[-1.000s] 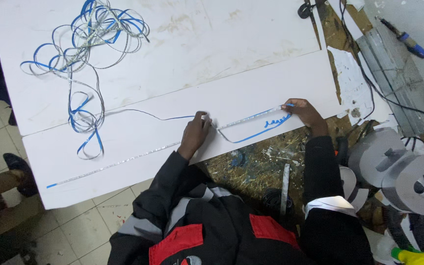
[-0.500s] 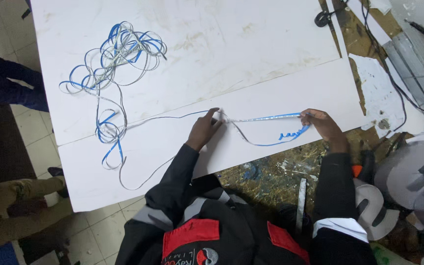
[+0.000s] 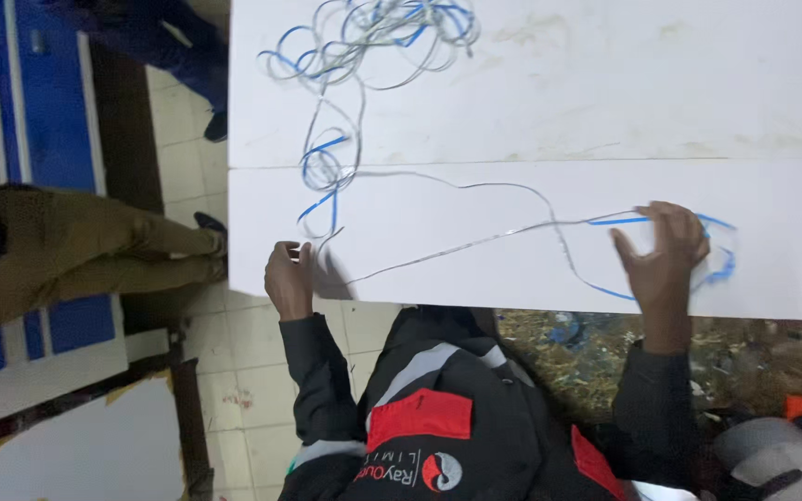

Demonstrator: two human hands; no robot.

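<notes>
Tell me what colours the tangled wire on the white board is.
Blue and silvery grey tangled wire, seen clearly in the head view.

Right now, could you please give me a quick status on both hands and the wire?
Left hand pinching thin grey-and-blue wire at white board edge. Right hand open on wire's blue stretch. Tangled coil farther up.

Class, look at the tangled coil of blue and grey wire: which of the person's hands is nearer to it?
Left. The left hand sits below the tangled wire coil at the white board's near edge; the right hand lies far off to the right.
</notes>
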